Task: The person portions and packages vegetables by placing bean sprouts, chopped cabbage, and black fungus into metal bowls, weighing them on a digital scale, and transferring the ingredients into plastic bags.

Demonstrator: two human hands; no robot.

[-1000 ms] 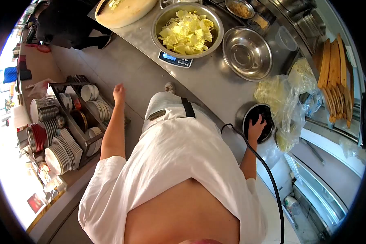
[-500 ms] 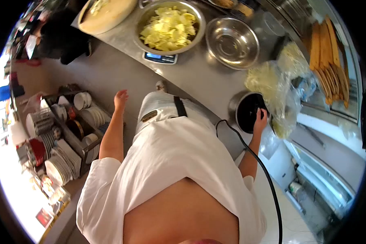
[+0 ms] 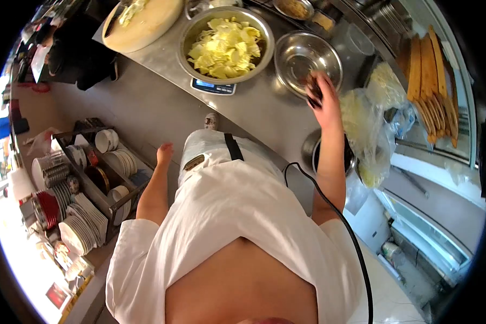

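Observation:
My right hand (image 3: 326, 100) is over the near edge of a shiny steel bowl (image 3: 289, 59), its fingers closed round a dark brown clump (image 3: 314, 90) that looks like wood ear fungus. Beneath my right forearm stands a steel pot (image 3: 310, 147) with dark contents, partly covered by the arm. My left hand (image 3: 165, 153) hangs beside my left thigh, away from the counter, with loose fingers and nothing visible in it. Left of the shiny bowl, a larger steel bowl (image 3: 268, 54) of chopped cabbage (image 3: 227, 48) rests on a digital scale (image 3: 213, 87).
A round cutting board (image 3: 156, 27) with a knife and cabbage bits lies at the far left. Plastic bags (image 3: 380, 135) of pale shreds line the counter's right side. A black cable (image 3: 345, 216) crosses by my right arm. Racked plates (image 3: 83, 229) stand at left; a person (image 3: 81, 54) is behind.
My right hand has risen out of the pot and moved forward to the steel bowl, carrying the dark clump. My left hand has dropped slightly toward my thigh.

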